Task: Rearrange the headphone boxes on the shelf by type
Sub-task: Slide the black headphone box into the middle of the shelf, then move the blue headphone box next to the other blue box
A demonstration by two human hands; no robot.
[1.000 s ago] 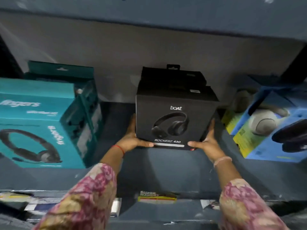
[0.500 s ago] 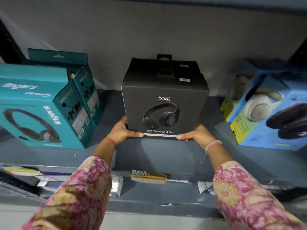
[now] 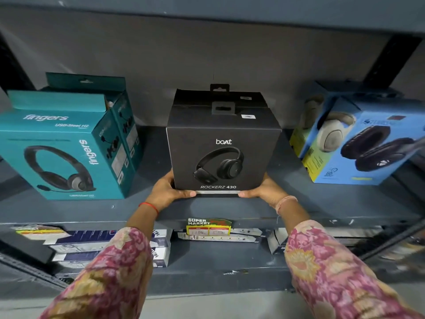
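A black boAt Rockerz 430 headphone box (image 3: 220,155) stands upright at the middle of the grey shelf (image 3: 230,209), with a second black box (image 3: 219,99) right behind it. My left hand (image 3: 166,192) grips its lower left corner and my right hand (image 3: 264,192) grips its lower right corner. Two teal Fingers headset boxes (image 3: 62,146) stand one behind the other at the left. Two blue headphone boxes (image 3: 368,143) stand at the right, one behind the other.
A price tag marked Super Market (image 3: 208,226) hangs on the shelf's front edge. The lower shelf holds flat white and dark blue boxes (image 3: 110,247). A dark upright (image 3: 391,58) rises at the back right. Bare shelf gaps lie on both sides of the black box.
The view has pulled back and the shelf now shows more fully. Both hands stay on the lower corners of the black box, which remains at the shelf's middle.
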